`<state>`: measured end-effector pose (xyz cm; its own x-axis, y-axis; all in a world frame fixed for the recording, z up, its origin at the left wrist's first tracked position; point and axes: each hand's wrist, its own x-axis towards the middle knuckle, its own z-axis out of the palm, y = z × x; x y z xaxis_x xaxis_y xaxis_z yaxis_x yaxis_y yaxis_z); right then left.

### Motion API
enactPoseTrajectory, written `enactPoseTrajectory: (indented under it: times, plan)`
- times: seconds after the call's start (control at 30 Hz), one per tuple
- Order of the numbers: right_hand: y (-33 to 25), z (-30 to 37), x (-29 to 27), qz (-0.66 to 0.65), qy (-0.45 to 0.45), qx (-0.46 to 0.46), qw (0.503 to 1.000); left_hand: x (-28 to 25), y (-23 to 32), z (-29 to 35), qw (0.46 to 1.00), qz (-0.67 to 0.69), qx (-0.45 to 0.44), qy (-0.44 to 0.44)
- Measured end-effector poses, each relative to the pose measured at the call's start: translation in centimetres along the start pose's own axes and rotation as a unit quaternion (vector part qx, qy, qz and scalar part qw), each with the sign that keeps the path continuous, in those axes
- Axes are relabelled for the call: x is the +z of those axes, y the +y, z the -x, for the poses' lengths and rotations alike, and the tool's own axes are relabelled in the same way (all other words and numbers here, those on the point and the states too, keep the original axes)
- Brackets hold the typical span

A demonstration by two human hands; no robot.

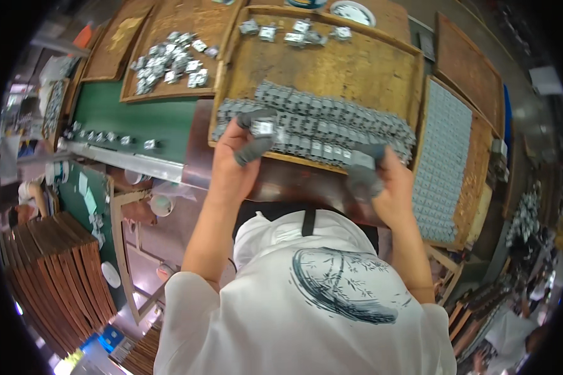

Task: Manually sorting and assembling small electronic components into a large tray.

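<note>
My left hand [242, 145], with grey covers on its fingertips, pinches a small shiny metal part [264, 129] above the front left of a wooden tray [331, 69]. My right hand [381, 178], its fingertips also covered in grey, is closed at the tray's front edge around what looks like a small grey block [361, 159]; its fingers partly hide it. Tight rows of small grey blocks [319, 125] fill the near half of the tray, just beyond both hands. A few loose shiny parts [297, 34] lie along the tray's far side.
Left of the tray, another wooden tray [131, 87] holds a heap of shiny metal parts [172, 62]. Several parts sit along a green belt [137, 115] with a metal rail. To the right, a tray of light grey pieces in a grid [444, 156] stands close. Stacked wooden trays [56, 275] are lower left.
</note>
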<state>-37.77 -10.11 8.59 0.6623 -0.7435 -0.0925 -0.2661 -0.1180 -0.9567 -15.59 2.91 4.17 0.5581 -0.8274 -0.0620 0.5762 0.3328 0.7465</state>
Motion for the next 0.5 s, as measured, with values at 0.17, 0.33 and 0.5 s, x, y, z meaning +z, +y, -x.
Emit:
enactPoseTrajectory:
  times: [0.17, 0.33, 0.5]
  plan:
    - [-1.2, -0.8, -0.6, 0.192, 0.038, -0.183, 0.963, 4.2, -1.9, 0.6, 0.99, -0.106, -0.009, -0.093]
    - [-0.2, 0.1, -1.6, 0.235, 0.038, -0.213, 0.948, 6.3, -2.7, 1.1, 0.974, -0.147, -0.035, -0.166]
    - [1.0, 0.7, -3.3, 0.28, 0.052, -0.221, 0.933, 7.5, -3.3, 1.0, 0.967, -0.166, -0.113, -0.157]
